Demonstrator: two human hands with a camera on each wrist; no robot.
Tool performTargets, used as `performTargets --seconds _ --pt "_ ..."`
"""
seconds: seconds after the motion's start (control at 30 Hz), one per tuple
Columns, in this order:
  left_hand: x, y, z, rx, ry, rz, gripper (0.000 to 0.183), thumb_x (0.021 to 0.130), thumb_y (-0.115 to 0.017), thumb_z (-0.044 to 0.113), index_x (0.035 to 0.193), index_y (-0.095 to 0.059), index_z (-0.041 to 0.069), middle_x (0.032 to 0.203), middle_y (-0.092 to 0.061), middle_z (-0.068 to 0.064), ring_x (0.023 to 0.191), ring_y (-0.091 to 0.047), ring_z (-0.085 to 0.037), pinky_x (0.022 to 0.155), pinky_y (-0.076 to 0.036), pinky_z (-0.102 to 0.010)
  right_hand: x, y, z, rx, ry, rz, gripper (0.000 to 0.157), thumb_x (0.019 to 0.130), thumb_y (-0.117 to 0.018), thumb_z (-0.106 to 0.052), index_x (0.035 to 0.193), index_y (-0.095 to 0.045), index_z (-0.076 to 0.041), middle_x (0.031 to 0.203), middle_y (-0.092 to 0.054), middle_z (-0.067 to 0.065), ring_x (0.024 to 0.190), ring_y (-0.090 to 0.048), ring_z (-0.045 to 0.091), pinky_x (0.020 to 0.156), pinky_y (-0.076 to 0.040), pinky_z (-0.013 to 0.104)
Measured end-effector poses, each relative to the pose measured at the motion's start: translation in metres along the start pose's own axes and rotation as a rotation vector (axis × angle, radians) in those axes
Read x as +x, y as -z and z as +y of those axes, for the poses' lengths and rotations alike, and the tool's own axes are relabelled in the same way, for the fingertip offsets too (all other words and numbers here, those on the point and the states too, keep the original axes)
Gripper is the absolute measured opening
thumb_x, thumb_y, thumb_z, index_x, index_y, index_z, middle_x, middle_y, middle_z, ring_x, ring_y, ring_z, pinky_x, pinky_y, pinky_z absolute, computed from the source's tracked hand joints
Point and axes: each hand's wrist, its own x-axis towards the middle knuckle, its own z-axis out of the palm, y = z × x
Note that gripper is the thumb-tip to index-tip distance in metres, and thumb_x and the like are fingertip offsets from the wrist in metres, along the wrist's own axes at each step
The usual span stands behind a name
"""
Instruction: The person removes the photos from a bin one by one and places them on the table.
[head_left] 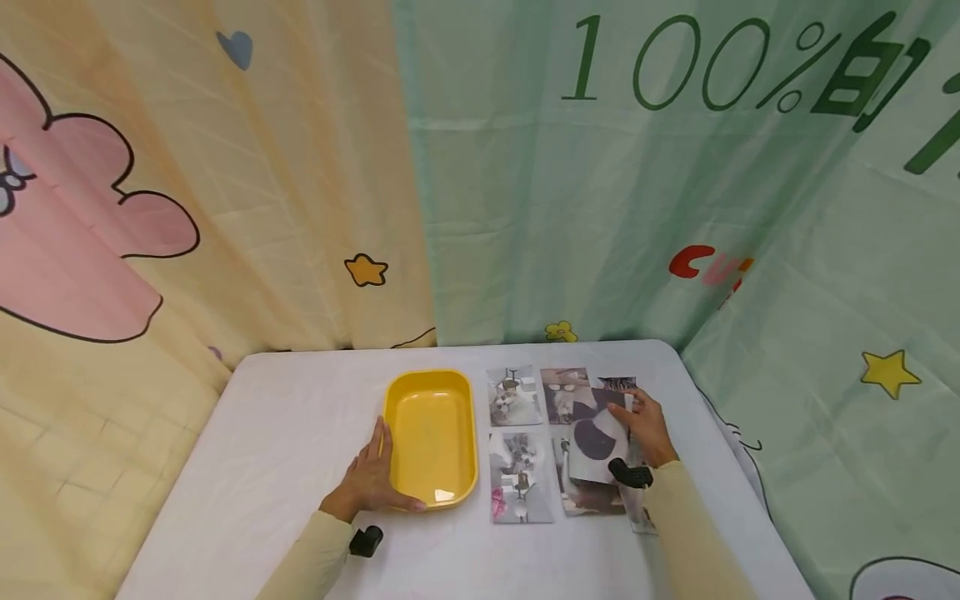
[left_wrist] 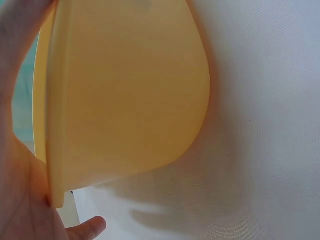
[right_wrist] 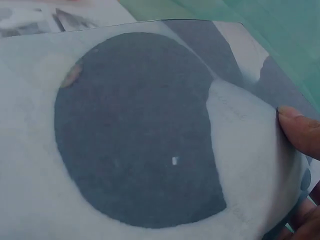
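A yellow plastic tray (head_left: pixel 432 442) with rounded corners stands on the table. My left hand (head_left: pixel 369 478) rests against its near left corner, fingers along the left side and thumb along the front. From the left wrist, the tray's outer wall (left_wrist: pixel 130 95) fills much of the view, with the palm at the rim. On the right, my right hand (head_left: pixel 649 427) pinches a printed picture card (head_left: pixel 600 446) by its right edge, thumb on top. The card shows a dark rounded shape (right_wrist: pixel 135 130) on a pale ground. It overlaps other cards beneath, partly hiding them.
Left of the held card lie two picture cards, an upper one (head_left: pixel 514 398) and a lower one (head_left: pixel 521 479). More cards (head_left: pixel 588 500) show around and under it. The white table (head_left: pixel 300 433) ends at hanging curtains (head_left: pixel 510 208) behind and at the sides.
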Motion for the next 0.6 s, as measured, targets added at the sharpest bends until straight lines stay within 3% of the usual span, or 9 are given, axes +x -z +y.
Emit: performTargets --seconds 0.23,0.43,0.6 --pt "0.0 0.001 0.0 0.0 -0.007 -0.014 0.155 0.049 -0.087 0.063 0.149 0.007 -0.009 0.158 0.017 -0.02 0.136 -0.02 -0.052 0.109 -0.018 -0.064 -0.007 0.073 0.018 -0.101 -0.01 -0.018 0.038 0.094 -0.065 -0.019 0.119 -0.049 0.005 0.083 -0.066 -0.009 0.071 -0.062 0.005 0.062 -0.052 0.027" --pt "0.002 0.002 -0.001 0.001 -0.008 -0.019 0.155 0.049 -0.086 0.063 0.149 0.008 -0.01 0.158 0.018 -0.02 0.136 -0.019 -0.052 0.108 -0.018 -0.065 -0.014 0.123 0.03 -0.289 -0.092 -0.031 0.055 0.095 -0.063 -0.028 0.128 -0.044 0.012 0.091 -0.064 -0.005 0.075 -0.058 0.003 0.065 -0.05 0.025" --pt "0.002 0.001 -0.002 0.012 -0.005 -0.028 0.155 0.049 -0.086 0.064 0.148 0.008 -0.01 0.157 0.018 -0.02 0.135 -0.019 -0.052 0.108 -0.019 -0.065 -0.021 0.159 0.04 -0.47 -0.061 -0.068 0.055 0.096 -0.061 -0.032 0.125 -0.047 0.012 0.109 -0.062 0.016 0.085 -0.053 0.005 0.07 -0.048 0.026"
